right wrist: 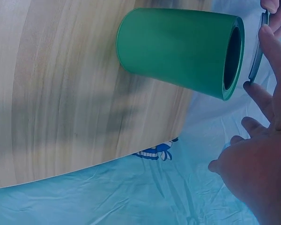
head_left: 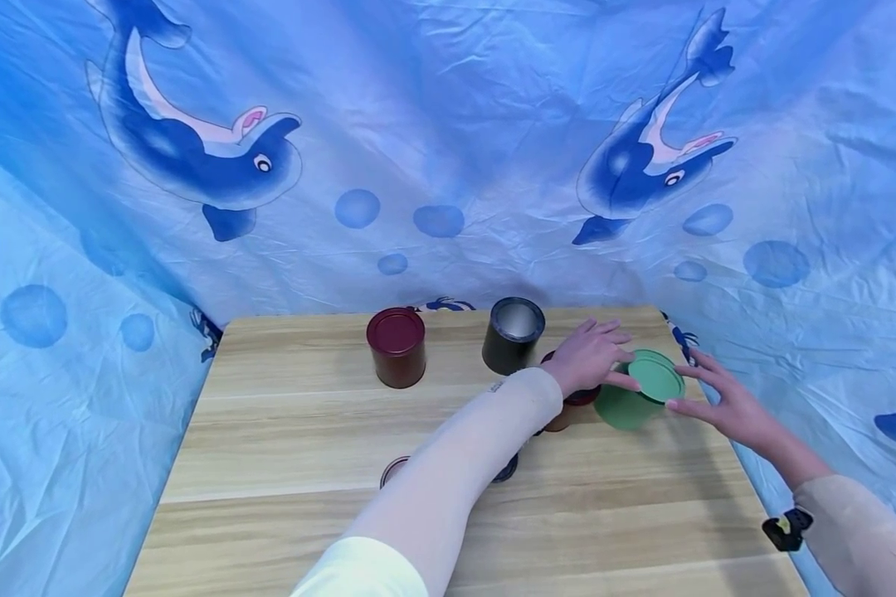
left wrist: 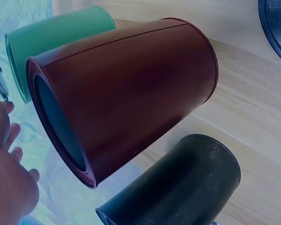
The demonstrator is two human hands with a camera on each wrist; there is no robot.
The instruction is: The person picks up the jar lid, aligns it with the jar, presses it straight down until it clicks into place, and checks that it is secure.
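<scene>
A green round lid (head_left: 655, 377) is held over the open green can (head_left: 627, 408) at the table's right side. In the right wrist view the lid stands edge-on, slightly apart from the can's rim. My left hand (head_left: 586, 361) pinches the lid's left edge, reaching across an open dark red can (left wrist: 131, 89). On the opposite edge, the thumb and a finger of my right hand (head_left: 728, 406) grip the lid. An open black can (head_left: 508, 352) stands left of my left hand. The left forearm hides part of the dark red can in the head view.
A maroon can (head_left: 397, 356) with a covered top stands at the back left. Two lids, one red-rimmed (head_left: 392, 471) and one black (head_left: 506, 471), lie partly under the left forearm. Blue dolphin-print cloth (head_left: 433, 149) hangs behind and beside the wooden table (head_left: 284, 448).
</scene>
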